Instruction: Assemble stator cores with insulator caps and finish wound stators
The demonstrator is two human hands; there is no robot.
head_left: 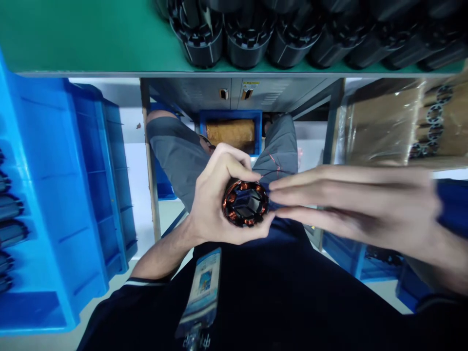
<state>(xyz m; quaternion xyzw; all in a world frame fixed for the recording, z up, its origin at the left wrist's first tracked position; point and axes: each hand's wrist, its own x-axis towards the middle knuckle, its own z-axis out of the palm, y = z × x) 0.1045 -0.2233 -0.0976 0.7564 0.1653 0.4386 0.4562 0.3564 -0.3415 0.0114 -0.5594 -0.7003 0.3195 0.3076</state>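
A motor stator with a black slotted rim and copper windings is held in front of my lap, its round opening facing up toward me. My left hand wraps round its side, thumb and fingers curled about it. From the right, my right hand reaches to the stator's edge, fingers stretched out and thumb apart below them. It is blurred by motion, and whether the fingertips touch the stator I cannot make out. A thin reddish wire shows just above the right fingertips.
Several black stators stand in rows on the green bench top ahead. Blue crates are at the left, with more dark cylinders. A box with plastic film and ring parts sits at right; a blue bin lies under the bench.
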